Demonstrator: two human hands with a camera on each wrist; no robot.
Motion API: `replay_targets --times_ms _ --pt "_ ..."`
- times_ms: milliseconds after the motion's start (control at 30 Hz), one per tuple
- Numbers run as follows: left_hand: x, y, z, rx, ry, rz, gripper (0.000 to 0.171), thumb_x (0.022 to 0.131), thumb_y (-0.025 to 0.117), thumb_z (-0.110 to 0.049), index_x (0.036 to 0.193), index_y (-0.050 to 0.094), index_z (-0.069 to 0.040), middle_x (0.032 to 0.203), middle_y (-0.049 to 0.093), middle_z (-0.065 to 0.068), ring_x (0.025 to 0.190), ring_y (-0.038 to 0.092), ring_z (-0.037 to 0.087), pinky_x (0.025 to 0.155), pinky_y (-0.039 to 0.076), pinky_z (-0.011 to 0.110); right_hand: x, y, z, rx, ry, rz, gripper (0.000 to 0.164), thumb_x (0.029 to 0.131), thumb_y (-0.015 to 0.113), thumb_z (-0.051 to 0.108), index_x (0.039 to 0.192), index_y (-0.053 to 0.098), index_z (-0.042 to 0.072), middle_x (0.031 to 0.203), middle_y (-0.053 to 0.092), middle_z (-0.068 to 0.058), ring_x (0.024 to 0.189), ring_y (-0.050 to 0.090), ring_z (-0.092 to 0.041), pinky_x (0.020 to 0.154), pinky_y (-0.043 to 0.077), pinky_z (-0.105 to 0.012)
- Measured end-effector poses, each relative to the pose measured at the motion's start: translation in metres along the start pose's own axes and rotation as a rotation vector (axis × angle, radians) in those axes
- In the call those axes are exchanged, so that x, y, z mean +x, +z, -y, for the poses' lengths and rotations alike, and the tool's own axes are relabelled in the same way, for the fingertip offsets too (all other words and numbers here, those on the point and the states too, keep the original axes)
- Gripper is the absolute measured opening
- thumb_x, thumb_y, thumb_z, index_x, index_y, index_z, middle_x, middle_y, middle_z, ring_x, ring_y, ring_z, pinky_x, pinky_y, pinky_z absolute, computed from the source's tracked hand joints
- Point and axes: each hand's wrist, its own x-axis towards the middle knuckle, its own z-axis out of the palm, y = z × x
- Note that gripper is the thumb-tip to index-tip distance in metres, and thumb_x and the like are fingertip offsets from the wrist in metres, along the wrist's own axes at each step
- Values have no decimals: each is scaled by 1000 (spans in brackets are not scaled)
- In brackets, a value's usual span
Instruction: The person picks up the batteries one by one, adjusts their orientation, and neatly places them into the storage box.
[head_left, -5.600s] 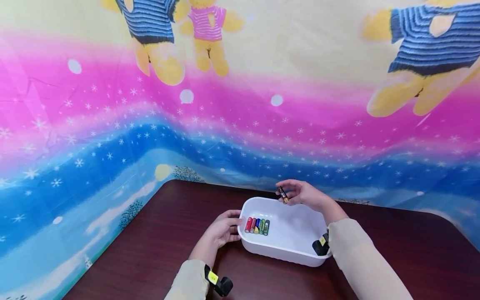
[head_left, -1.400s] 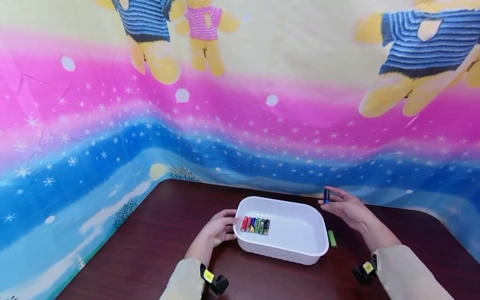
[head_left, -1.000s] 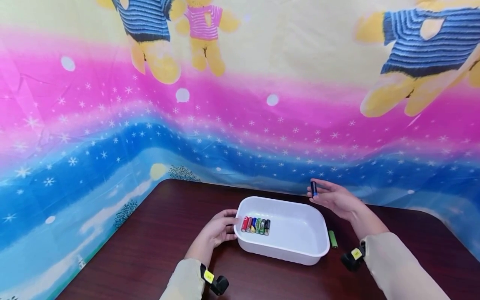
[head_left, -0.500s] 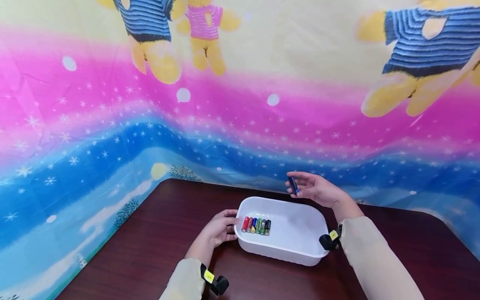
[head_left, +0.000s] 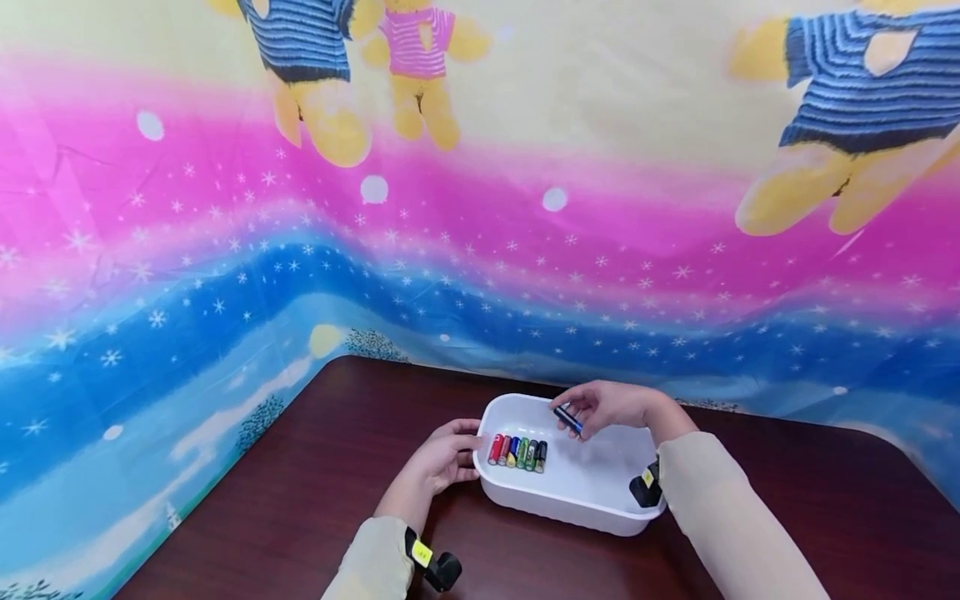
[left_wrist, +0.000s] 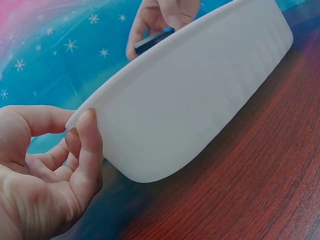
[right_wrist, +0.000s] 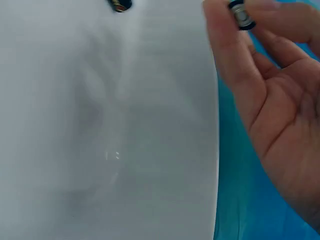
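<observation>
A white plastic tub stands on the table. My left hand pinches the rim at its left end; the left wrist view shows fingers and thumb on either side of the tub wall. Over the tub's far side, my right hand holds a dark battery with a blue end in its fingertips, tilted. One metal end of this battery shows in the right wrist view. Inside the tub, several batteries lie side by side at the left, red at one end of the row and black at the other.
A dark reddish-brown table extends around the tub. A printed curtain with bears and snowflakes hangs behind the table. Black wrist cameras sit on both sleeves; the right forearm covers the table area just right of the tub.
The black battery held earlier now lies at the row's right end. My right hand took a blue-ended battery at the right and moved it left and down over the tub. My left hand stayed.
</observation>
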Motion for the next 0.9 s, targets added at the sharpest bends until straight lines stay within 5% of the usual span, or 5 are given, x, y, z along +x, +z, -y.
replay_targets --times_ms 233,500,900 --pt "1 -1 0 -11 8 2 42 88 58 -7 127 44 -3 112 57 23 70 59 17 54 52 26 13 18 2 -261 195 -102 59 67 72 -12 123 57 3 90 56 -7 80 53 -19 70 51 -31" --pt "1 -2 2 -36 19 26 42 86 55 -3 126 42 0 101 58 18 63 56 12 49 50 23 28 38 6 -554 344 -125 42 66 83 23 99 60 10 74 55 -3 65 54 -15 58 51 -37" --pt "1 0 1 -30 21 28 44 86 56 -4 127 41 0 108 57 21 65 56 14 51 50 25 40 57 4 -643 381 -102 38 68 81 28 84 54 8 64 60 -7 56 55 -18 58 51 -38"
